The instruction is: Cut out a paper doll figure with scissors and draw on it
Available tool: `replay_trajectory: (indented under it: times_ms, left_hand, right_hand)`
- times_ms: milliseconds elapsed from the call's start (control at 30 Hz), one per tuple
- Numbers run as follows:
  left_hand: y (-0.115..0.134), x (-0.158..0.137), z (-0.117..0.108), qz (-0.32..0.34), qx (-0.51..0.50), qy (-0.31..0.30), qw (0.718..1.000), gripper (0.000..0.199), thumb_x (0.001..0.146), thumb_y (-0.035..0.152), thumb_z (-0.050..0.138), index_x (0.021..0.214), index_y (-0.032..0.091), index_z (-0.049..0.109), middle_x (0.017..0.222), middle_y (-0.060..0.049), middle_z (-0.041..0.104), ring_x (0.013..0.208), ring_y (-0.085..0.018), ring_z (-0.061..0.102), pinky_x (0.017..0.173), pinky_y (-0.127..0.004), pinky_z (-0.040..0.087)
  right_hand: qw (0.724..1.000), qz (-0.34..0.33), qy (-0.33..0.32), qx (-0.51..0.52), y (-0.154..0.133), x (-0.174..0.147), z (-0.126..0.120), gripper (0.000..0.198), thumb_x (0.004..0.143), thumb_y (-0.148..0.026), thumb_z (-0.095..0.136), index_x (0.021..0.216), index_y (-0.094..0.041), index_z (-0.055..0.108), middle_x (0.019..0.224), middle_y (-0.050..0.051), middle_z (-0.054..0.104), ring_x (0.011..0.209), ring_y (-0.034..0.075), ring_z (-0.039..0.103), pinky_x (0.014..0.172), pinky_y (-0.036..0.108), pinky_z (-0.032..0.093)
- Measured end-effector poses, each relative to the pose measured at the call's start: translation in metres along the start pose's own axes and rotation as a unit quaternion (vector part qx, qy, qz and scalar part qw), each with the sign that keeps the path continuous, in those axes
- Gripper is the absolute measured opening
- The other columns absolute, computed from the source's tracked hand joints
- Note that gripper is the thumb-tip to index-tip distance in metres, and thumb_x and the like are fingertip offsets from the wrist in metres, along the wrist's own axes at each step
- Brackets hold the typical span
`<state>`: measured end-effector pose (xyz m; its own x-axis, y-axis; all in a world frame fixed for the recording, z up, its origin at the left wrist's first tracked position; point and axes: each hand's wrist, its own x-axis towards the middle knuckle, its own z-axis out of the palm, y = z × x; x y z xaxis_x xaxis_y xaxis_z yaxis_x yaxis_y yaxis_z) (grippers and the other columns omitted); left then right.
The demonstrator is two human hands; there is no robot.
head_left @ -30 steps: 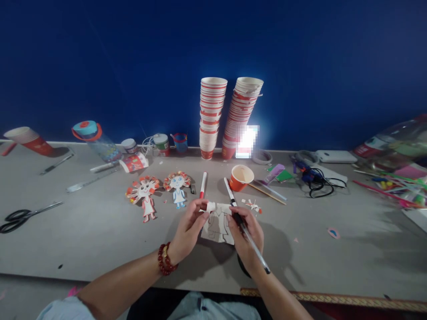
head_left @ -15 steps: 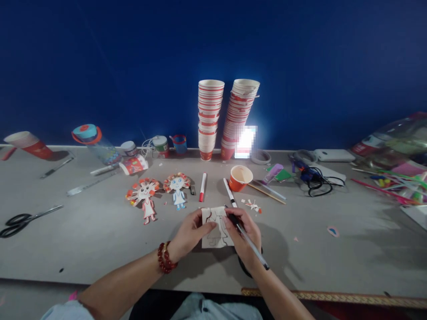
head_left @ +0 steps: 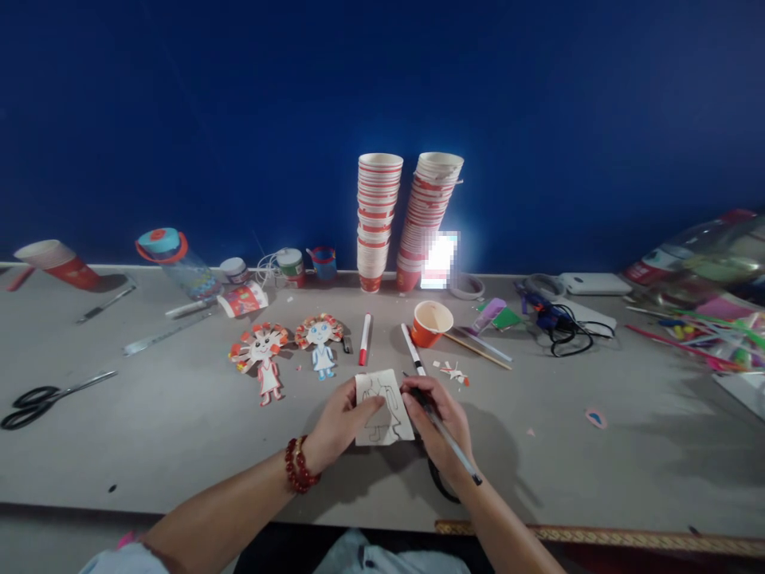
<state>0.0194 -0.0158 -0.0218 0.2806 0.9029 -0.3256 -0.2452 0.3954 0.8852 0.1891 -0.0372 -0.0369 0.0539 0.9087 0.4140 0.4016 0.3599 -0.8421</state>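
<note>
My left hand point(head_left: 342, 414) pinches the left side of a small white piece of paper point(head_left: 388, 391), thumb on top. A figure is drawn on the paper in dark lines. A ballpoint pen point(head_left: 448, 438) with a clear barrel lies in my right hand point(head_left: 439, 418), its tip toward the paper's right edge and its back end over the wrist. My right fingers are closed round it at that edge. A black loop, perhaps a scissor handle point(head_left: 441, 485), shows partly under my right hand. Beyond the paper lie two paper dolls, one red-trimmed point(head_left: 268, 375), one blue-trimmed point(head_left: 323, 359).
Two tall stacks of paper cups point(head_left: 379, 223) stand by the blue wall, near a glowing, blurred screen point(head_left: 439, 259). A cut orange cup point(head_left: 431, 325), a red marker point(head_left: 365, 339) and a black marker point(head_left: 412, 348) are ahead. Scissors point(head_left: 56, 396) lie left; bottles point(head_left: 699, 255) and pipe cleaners right.
The paper has turned a little in my left hand and shows more of its drawing. My right fingers have drawn back to its right edge, still with the pen.
</note>
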Motion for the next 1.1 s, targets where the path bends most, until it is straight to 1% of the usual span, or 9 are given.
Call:
replay_trajectory:
  times_ms: [133,200,333,500,600,700,800,933,1100]
  left_hand:
    - [0.002,0.000,-0.002,0.018,0.001,0.009,1.000,0.039,0.069,0.034,0.076,0.100,0.014,0.061,0.083,-0.003,0.070,0.070,-0.015,0.064,0.063,-0.026,0.053]
    - [0.003,-0.001,-0.003,0.020,0.014,0.004,1.000,0.038,0.072,0.032,0.073,0.103,0.015,0.060,0.083,-0.003,0.069,0.070,-0.015,0.063,0.061,-0.025,0.052]
    - [0.003,-0.002,-0.005,0.027,0.007,-0.023,0.999,0.036,0.075,0.032,0.070,0.106,0.016,0.059,0.081,-0.001,0.067,0.067,-0.014,0.062,0.060,-0.025,0.052]
    - [-0.001,0.000,-0.005,0.026,-0.001,-0.025,0.999,0.042,0.074,0.034,0.072,0.109,0.016,0.057,0.084,-0.003,0.067,0.070,-0.016,0.063,0.060,-0.026,0.052]
    - [-0.002,0.001,-0.006,0.028,0.004,-0.021,0.999,0.041,0.074,0.035,0.072,0.108,0.016,0.058,0.082,-0.002,0.067,0.069,-0.015,0.062,0.061,-0.026,0.051]
    - [-0.002,0.002,-0.008,0.049,0.019,-0.016,0.998,0.033,0.076,0.033,0.070,0.102,0.016,0.059,0.079,-0.001,0.066,0.067,-0.014,0.061,0.061,-0.024,0.049]
    - [-0.002,0.002,-0.010,0.062,0.017,-0.022,0.998,0.027,0.078,0.032,0.068,0.098,0.016,0.058,0.076,-0.001,0.065,0.066,-0.013,0.060,0.061,-0.024,0.048]
    - [-0.005,0.002,-0.010,0.063,-0.015,-0.031,0.997,0.028,0.078,0.030,0.069,0.100,0.016,0.058,0.081,-0.001,0.065,0.072,-0.015,0.061,0.067,-0.026,0.049]
    - [-0.005,0.002,-0.009,0.054,-0.032,-0.025,0.998,0.032,0.076,0.034,0.072,0.101,0.016,0.060,0.084,-0.003,0.067,0.074,-0.016,0.063,0.069,-0.027,0.050]
  right_hand:
    - [0.982,-0.085,-0.089,-0.142,0.007,0.011,-0.028,0.017,0.092,-0.020,0.053,0.104,-0.021,0.064,0.097,0.007,0.070,0.090,0.020,0.067,0.082,0.031,0.053]
    - [0.951,-0.143,-0.155,-0.224,0.013,0.014,-0.047,0.022,0.092,-0.015,0.050,0.107,-0.021,0.065,0.101,0.008,0.070,0.096,0.022,0.065,0.088,0.036,0.051]
    - [0.880,-0.203,-0.248,-0.350,0.031,0.018,-0.077,0.034,0.089,-0.009,0.050,0.117,-0.021,0.064,0.107,0.010,0.070,0.101,0.025,0.061,0.086,0.039,0.052]
    - [0.811,-0.259,-0.310,-0.423,0.041,0.034,-0.084,0.055,0.081,0.002,0.050,0.127,-0.025,0.058,0.119,0.007,0.067,0.110,0.027,0.056,0.090,0.041,0.049]
    - [0.817,-0.249,-0.285,-0.435,0.028,0.038,-0.081,0.058,0.081,0.004,0.048,0.131,-0.025,0.054,0.121,0.009,0.064,0.108,0.026,0.057,0.087,0.039,0.048]
    - [0.857,-0.180,-0.279,-0.393,0.006,0.024,-0.081,0.019,0.090,-0.015,0.050,0.101,-0.020,0.065,0.103,0.010,0.066,0.097,0.024,0.060,0.081,0.034,0.049]
    - [0.852,-0.108,-0.343,-0.380,-0.006,-0.004,-0.083,0.009,0.086,-0.029,0.061,0.087,-0.020,0.063,0.092,0.007,0.066,0.082,0.023,0.063,0.068,0.031,0.050]
    - [0.853,-0.046,-0.325,-0.405,-0.006,-0.027,-0.081,0.015,0.079,-0.023,0.064,0.094,-0.019,0.064,0.096,0.010,0.067,0.088,0.026,0.064,0.071,0.033,0.050]
    - [0.865,0.059,-0.284,-0.410,-0.009,-0.020,-0.075,0.003,0.073,-0.019,0.059,0.075,-0.020,0.061,0.079,0.006,0.068,0.074,0.024,0.064,0.064,0.030,0.045]
